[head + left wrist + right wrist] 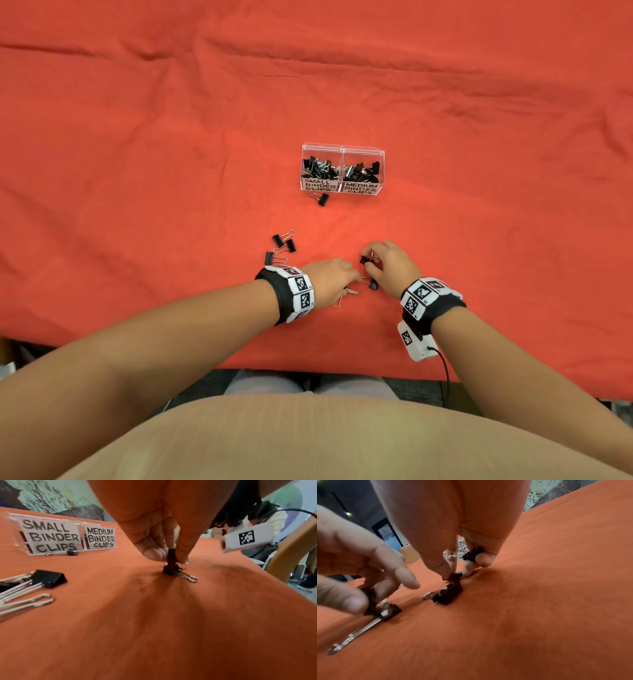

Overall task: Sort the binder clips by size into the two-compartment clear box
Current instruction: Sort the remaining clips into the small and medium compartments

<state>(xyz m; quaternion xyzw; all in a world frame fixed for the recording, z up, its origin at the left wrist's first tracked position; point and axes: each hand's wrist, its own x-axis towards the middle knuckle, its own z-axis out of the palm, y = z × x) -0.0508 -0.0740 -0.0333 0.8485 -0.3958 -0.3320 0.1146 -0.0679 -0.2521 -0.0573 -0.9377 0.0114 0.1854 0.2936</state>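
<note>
The clear box (342, 148) stands mid-table, its left half labelled SMALL (51, 536) and its right half MEDIUM (101, 538); both hold black clips. My right hand (371, 265) pinches a small black clip (453, 576) just above the cloth and keeps another clip (474, 554) tucked in its curled fingers. Right beside it a small clip (448, 595) lies on the cloth. My left hand (349, 286), close to the left, grips a larger-looking clip (385, 608) whose long wire handles (356, 631) trail on the cloth.
One clip (320, 198) lies just in front of the box's small half. A cluster of loose clips (282, 245) sits beyond my left wrist. An orange cloth (479, 205) covers the table, whose near edge is by my lap.
</note>
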